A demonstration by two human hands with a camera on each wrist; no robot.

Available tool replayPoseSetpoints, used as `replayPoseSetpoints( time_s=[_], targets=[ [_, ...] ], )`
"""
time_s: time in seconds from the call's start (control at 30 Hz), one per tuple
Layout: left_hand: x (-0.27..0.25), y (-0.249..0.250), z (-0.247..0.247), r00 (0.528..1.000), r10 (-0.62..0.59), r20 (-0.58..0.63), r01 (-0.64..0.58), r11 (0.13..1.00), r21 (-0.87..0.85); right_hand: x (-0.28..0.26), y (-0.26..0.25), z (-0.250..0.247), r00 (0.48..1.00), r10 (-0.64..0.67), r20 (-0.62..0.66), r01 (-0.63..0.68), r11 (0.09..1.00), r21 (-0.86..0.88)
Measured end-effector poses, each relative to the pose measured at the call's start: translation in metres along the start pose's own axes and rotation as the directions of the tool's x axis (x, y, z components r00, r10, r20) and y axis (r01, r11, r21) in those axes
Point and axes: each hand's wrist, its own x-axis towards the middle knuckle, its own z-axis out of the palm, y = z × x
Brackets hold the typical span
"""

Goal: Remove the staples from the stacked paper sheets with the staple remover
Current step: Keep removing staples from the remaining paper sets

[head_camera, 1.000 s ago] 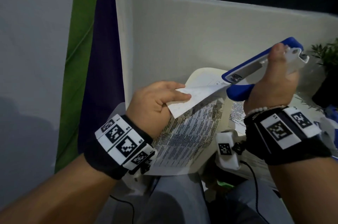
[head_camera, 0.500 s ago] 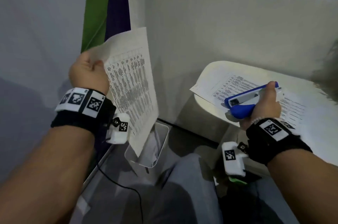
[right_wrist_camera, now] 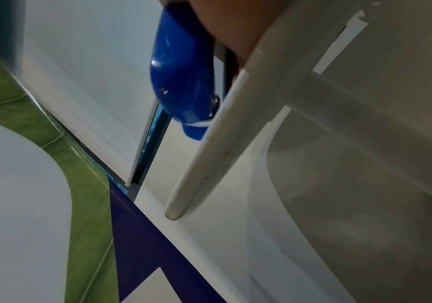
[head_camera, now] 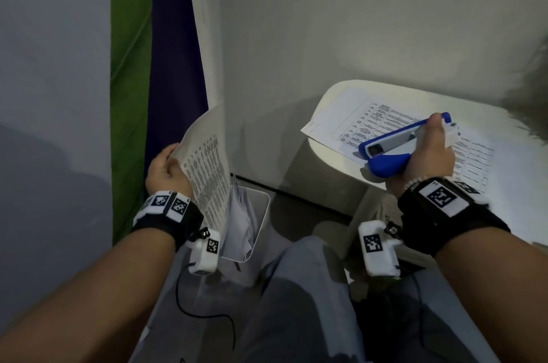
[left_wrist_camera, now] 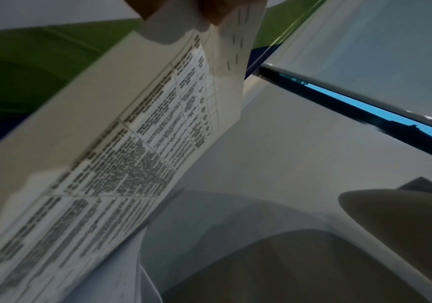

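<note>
Left side: my left grip (head_camera: pixel 166 173) is pinched on the upper edge of a printed sheet (head_camera: pixel 207 176), thumb and fingers clamped on the paper. The sheet hangs nearly upright, long axis close to vertical, lower edge down at the clear bin (head_camera: pixel 264 208), where other loose sheets (head_camera: pixel 243 214) stand. I judge the step in hand to be depositing this sheet. To do it well, I should lower the bottom edge inside the rim before loosening the pinch, so the paper slides down against the others and does not catch or fold on the rim. Right side: the stacked paper sheets (head_camera: pixel 355 119) lie flat on the white worktop (head_camera: pixel 341 92), near its front left corner. The staple remover (head_camera: pixel 394 146), blue and white, sits just over them, whether touching I cannot tell. Its long axis runs from lower left to upper right in the head view, nose pointing left. My right grip (head_camera: pixel 430 155) is wrapped firmly round its rear half, thumb along the top. No staple is visible in these views, so the nose should be set only once the stapled corner is located.
</note>
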Motion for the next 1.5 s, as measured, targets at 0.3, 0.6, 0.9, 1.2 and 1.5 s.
replayPoseSetpoints(
  time_s=[0.3, 0.6, 0.9, 1.2, 1.5],
  targets=[
    [-0.001, -0.027, 0.01, 0.952, -0.267, 0.15, 0.177, 0.879, 0.442, 0.003, 0.003, -0.002, 1.0, -0.011, 0.002, 0.011, 1.0, 0.005],
    [-0.003, -0.033, 0.016, 0.839, -0.289, 0.461, -0.087, 0.765, 0.639, 0.008, 0.003, -0.002, 1.0, 0.029, 0.001, -0.029, 1.0, -0.002],
    [-0.039, 0.02, 0.041, 0.693, -0.311, 0.651, -0.21, 0.776, 0.595, 0.008, 0.007, -0.002, 0.999, -0.003, 0.042, 0.002, 1.0, 0.021],
    [-0.056, 0.125, 0.116, 0.663, -0.12, 0.739, -0.101, 0.964, 0.248, 0.011, 0.005, -0.002, 0.995, 0.028, 0.09, -0.032, 0.998, 0.045],
    [-0.052, 0.148, 0.112, 0.792, 0.054, 0.608, -0.171, 0.976, 0.136, 0.005, -0.028, -0.017, 0.936, 0.265, 0.23, -0.289, 0.954, 0.075]
  ],
)
